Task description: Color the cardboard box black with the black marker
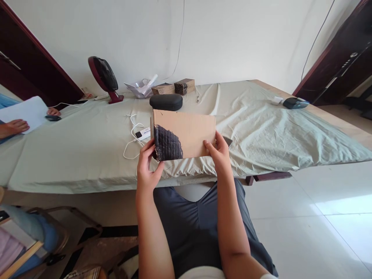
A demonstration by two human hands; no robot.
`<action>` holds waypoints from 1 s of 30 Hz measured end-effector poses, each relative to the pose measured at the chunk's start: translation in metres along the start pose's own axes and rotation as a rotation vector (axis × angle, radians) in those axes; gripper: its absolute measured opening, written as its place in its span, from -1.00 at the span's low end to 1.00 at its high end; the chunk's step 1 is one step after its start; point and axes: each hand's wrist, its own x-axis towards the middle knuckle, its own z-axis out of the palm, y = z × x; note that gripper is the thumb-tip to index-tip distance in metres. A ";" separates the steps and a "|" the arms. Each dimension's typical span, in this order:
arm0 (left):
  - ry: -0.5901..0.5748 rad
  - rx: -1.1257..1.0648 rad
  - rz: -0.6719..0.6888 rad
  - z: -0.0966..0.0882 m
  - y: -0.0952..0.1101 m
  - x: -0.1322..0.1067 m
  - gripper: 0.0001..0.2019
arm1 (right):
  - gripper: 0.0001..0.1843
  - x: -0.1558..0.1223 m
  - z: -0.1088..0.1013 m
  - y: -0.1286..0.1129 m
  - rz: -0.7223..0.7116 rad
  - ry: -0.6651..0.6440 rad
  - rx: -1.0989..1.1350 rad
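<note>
A flat brown cardboard box (192,131) is held up in front of me, above the near edge of the table. Its lower left corner carries a black, ridged, scorched-looking patch (167,144). My left hand (148,166) grips the left end, with the thumb at the bottom edge and the fingers around the side. My right hand (220,153) has the right end, thumb on the front face and fingers behind, partly hidden. Just behind the box lie a black hard case (166,102) and a white adapter (143,134) with a white cable (132,144).
On the cloth-covered table (72,155) stand a small fan (104,77), cardboard boxes (184,86) and a clear plastic bag (141,89). A dark pouch-like object (295,103) lies far right. At the left edge, another person's hands (17,127) hold a white sheet (24,112).
</note>
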 end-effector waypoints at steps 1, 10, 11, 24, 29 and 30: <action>-0.005 -0.024 0.002 0.000 0.004 0.001 -0.47 | -0.27 0.001 0.001 0.003 -0.001 -0.020 0.007; 0.146 0.127 -0.117 -0.002 0.003 0.001 -0.57 | -0.31 -0.001 -0.007 -0.008 0.002 -0.163 0.093; 0.143 0.140 -0.089 -0.002 0.000 0.001 -0.60 | -0.35 -0.003 -0.006 -0.011 0.038 -0.158 0.119; 0.049 0.103 -0.135 -0.015 0.016 0.004 -0.48 | -0.11 0.001 -0.012 -0.003 0.027 -0.182 0.159; 0.096 0.292 -0.087 -0.012 0.024 0.009 -0.42 | -0.16 -0.001 -0.012 -0.004 0.093 -0.211 0.171; 0.088 0.298 -0.072 -0.012 0.024 0.009 -0.43 | -0.21 0.000 -0.012 -0.002 0.131 -0.189 0.166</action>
